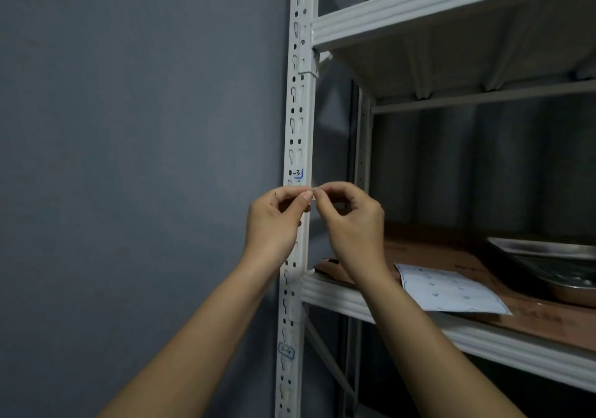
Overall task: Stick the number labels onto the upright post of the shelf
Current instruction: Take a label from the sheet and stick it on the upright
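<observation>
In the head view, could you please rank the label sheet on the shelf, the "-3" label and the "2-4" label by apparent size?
1. label sheet, clearly largest.
2. "2-4" label and "-3" label: they look alike, and "2-4" sits nearer the camera, so no ranking.

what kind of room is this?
Probably a storeroom or stockroom. A white slotted steel shelf post carries handwritten number labels, a metal tray and a label sheet lie on the board shelf, and the wall behind is bare grey.

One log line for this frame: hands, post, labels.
left hand + right hand: pinching small label | at post | labels on post: two | sheet: on shelf
</observation>
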The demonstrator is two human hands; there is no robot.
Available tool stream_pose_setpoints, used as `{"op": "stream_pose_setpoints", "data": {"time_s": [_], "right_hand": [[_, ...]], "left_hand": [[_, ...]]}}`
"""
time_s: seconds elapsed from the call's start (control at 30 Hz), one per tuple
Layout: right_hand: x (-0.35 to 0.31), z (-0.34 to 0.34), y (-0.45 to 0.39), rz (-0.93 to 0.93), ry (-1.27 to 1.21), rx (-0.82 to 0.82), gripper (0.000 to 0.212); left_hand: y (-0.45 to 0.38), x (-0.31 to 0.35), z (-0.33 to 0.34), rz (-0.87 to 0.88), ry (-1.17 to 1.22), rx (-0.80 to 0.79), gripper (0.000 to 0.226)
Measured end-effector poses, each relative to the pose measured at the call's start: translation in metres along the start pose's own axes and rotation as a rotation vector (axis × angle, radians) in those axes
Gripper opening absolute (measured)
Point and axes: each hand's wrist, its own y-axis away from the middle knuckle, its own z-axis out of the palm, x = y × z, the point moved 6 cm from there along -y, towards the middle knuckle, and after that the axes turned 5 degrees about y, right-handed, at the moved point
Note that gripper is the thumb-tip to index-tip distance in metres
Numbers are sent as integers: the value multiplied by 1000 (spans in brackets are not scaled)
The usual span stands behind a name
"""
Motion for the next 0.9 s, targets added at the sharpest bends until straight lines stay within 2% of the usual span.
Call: {"op": "stream_pose_setpoints", "data": {"time_s": [0.3, 0.4, 0.47, 0.6, 0.7, 0.9], "right_hand": [[-16, 1, 15, -38, 22, -69, 7], [-17, -2, 20, -61, 1, -75, 14], [-18, -7, 21, -131, 39, -56, 15], [-17, -9, 22, -321, 185, -19, 7], [-17, -11, 22, -396, 249, 6, 19], [-19, -12, 24, -519, 327, -10, 23]], "left_hand": [[18, 19, -10, 33, -83, 4, 10], [18, 20, -18, 8, -83, 52, 5], [17, 20, -20, -24, -100, 28, 8], [19, 17, -10, -143, -127, -125, 19], [20, 16, -7, -176, -115, -147, 19], [22, 15, -7, -249, -29, -164, 13]]}}
